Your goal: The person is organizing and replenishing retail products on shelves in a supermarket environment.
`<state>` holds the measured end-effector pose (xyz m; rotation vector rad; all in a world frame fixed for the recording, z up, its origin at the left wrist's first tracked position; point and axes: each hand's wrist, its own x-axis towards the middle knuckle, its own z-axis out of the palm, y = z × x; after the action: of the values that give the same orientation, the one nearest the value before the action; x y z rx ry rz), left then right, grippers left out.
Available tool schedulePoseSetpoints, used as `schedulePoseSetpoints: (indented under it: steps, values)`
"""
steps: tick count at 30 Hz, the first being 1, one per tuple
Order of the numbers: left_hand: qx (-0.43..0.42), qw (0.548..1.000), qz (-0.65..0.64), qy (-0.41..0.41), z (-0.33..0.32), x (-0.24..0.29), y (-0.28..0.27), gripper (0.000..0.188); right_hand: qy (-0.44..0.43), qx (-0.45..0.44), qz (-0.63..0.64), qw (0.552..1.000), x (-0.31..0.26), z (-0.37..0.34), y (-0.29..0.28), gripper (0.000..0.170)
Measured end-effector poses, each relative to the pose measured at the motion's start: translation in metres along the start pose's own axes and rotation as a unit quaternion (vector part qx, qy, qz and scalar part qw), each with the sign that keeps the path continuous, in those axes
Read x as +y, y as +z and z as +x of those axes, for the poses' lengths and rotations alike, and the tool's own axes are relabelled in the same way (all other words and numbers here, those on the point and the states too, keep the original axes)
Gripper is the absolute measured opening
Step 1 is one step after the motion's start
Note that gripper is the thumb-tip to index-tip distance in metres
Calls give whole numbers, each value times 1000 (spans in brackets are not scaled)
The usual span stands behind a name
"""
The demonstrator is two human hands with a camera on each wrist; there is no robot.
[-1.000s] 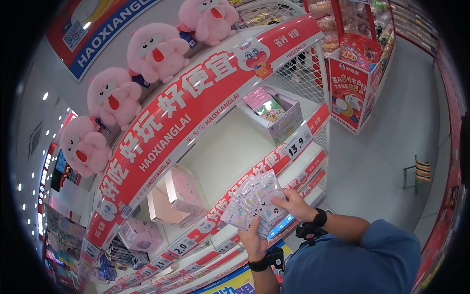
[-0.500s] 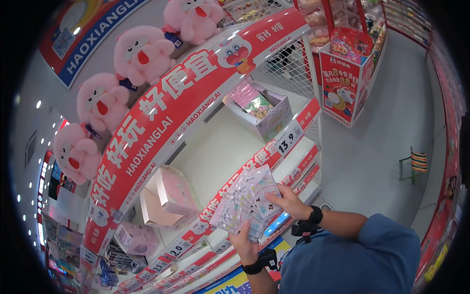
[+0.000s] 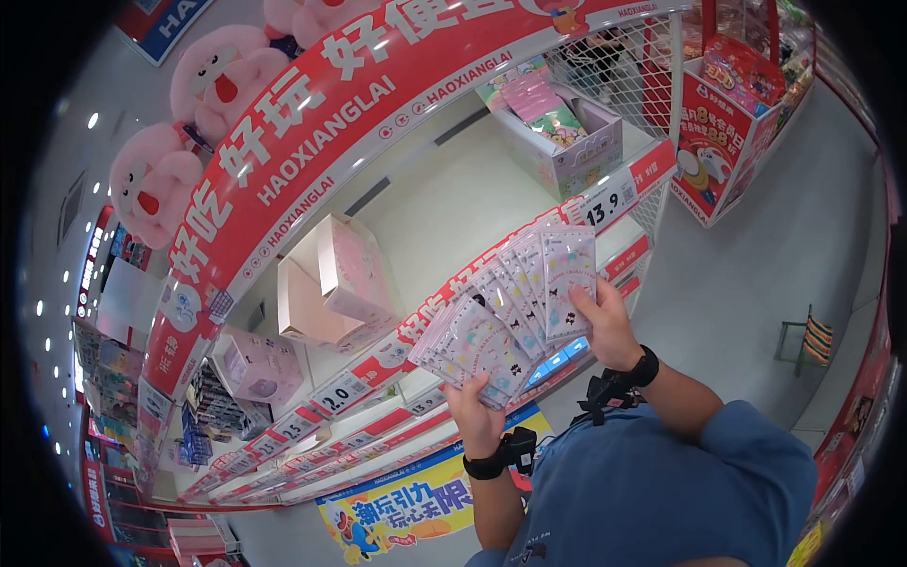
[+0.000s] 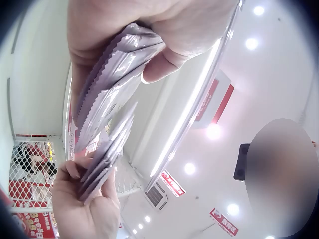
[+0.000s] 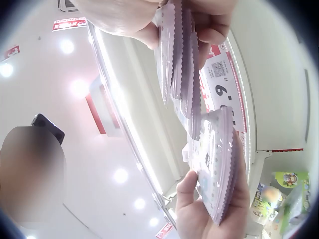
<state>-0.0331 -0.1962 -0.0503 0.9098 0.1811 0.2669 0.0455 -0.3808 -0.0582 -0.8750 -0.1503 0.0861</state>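
A fan of small flat packets (image 3: 487,345) with pale pink and white pastel print spreads between both hands, in front of the shelf. My left hand (image 3: 475,418) grips the left bunch near its lower edge, thumb on the front. On the right, my right hand (image 3: 612,326) pinches the other bunch of packets (image 3: 570,274), thumb across the lower front. In the left wrist view, crimped edges of a packet stack (image 4: 112,82) show between the thumb and fingers. The right wrist view shows the two bunches overlapping at their inner ends.
Behind the packets runs a white shelf (image 3: 425,213) with red price strips. An open lilac box (image 3: 590,151) of packets stands at its right end, pink cartons (image 3: 354,269) at its left. Pink plush toys (image 3: 227,80) sit above. A folding stool (image 3: 808,340) stands on the floor at right.
The fan of packets has spread wider and risen, with the hands farther apart. The head view has shifted, bringing more of the lower shelves and floor poster into sight.
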Motion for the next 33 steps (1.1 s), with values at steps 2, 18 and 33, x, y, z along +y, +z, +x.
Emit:
schedulePoseSetpoints:
  steps: [2, 18, 33]
  values:
    - [-7, 1000, 11, 8, 0, 2, 1, 57, -9, -8, 39, 999, -9, 0, -2, 31]
    - [-12, 999, 38, -9, 7, -6, 20, 52, 62, -17, -23, 998, 20, -5, 9, 32]
    - [-43, 998, 39, 1, 6, -5, 24, 48, 36, 9, -7, 999, 18, -5, 7, 30]
